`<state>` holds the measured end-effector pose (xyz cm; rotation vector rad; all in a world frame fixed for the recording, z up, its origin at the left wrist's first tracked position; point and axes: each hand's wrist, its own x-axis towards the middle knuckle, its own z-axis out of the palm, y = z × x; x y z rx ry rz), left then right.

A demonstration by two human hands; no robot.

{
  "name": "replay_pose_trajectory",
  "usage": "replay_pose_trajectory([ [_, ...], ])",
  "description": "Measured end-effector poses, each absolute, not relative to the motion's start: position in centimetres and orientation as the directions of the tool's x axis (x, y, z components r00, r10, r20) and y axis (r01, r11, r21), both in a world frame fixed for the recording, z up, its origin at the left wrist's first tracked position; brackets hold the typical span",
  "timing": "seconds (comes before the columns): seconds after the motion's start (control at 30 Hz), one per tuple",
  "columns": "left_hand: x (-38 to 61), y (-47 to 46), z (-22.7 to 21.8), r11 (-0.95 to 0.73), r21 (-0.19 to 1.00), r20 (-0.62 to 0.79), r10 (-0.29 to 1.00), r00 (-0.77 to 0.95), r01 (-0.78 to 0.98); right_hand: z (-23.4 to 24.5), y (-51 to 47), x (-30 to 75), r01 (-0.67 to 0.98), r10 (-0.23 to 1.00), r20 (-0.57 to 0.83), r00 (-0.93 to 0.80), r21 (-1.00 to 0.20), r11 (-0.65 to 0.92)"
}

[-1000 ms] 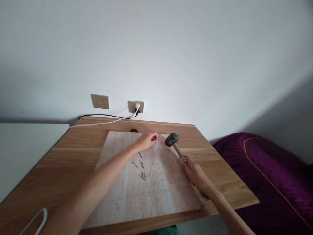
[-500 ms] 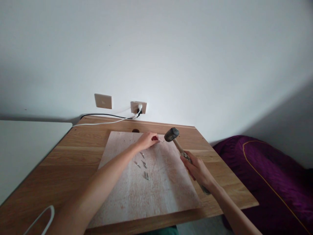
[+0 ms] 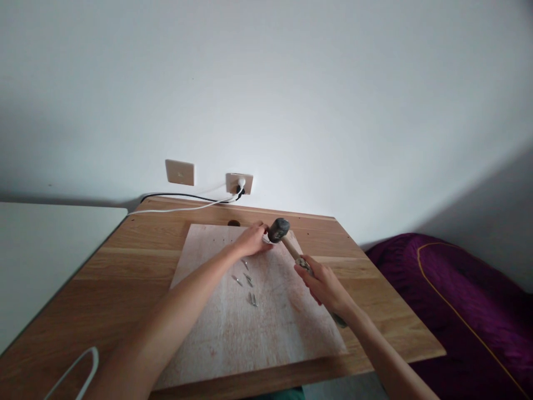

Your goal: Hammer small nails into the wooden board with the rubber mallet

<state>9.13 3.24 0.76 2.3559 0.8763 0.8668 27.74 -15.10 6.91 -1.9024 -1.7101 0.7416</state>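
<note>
My right hand [image 3: 322,286] grips the wooden handle of a hammer [image 3: 278,230], whose dark head hovers just right of my left fingertips. My left hand [image 3: 252,240] is pinched shut near the far edge of a pale wooden board [image 3: 266,328]; what it pinches is too small to name. Several loose nails [image 3: 247,283] lie on the board just behind my left wrist. The board rests on a wooden table [image 3: 125,261].
A white cable and a black cable [image 3: 183,204] run from a wall socket [image 3: 239,183] across the table's back edge. A white surface [image 3: 45,244] adjoins on the left. A purple cushion [image 3: 458,294] lies to the right. A white loop [image 3: 79,366] sits at bottom left.
The hammer head has swung left and slightly down toward my left fingertips. My right hand moved left with it. My left hand stayed at the board's far edge.
</note>
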Motion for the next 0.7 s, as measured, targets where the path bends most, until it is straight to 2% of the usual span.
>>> replay_pose_trajectory([
  [0.2, 9.2, 3.5, 0.7, -0.64, 0.689, 0.368, 0.713, 0.596, 0.34, 6.7, -15.4, 28.5, 0.68, 0.991, -0.045, 0.125, -0.724, -0.118],
  [0.37, 9.2, 3.3, 1.0, -0.651, 0.685, 0.353, 0.689, 0.633, 0.328, 6.8, -15.4, 28.7, 0.674, 0.992, -0.043, 0.116, -0.73, -0.11],
  [0.47, 9.0, 3.1, 1.1, -0.674, 0.64, 0.352, 0.683, 0.64, 0.367, 7.0, -15.5, 28.3, 0.674, 0.993, -0.035, 0.115, -0.732, -0.104],
  [0.57, 8.9, 2.9, 1.1, -0.686, 0.601, 0.358, 0.69, 0.629, 0.41, 7.1, -15.7, 27.7, 0.712, 0.993, -0.026, 0.116, -0.695, -0.101],
  [0.7, 9.0, 2.9, 1.0, -0.669, 0.624, 0.364, 0.706, 0.608, 0.403, 6.8, -15.7, 27.2, 0.769, 0.995, -0.053, 0.079, -0.632, -0.094],
])
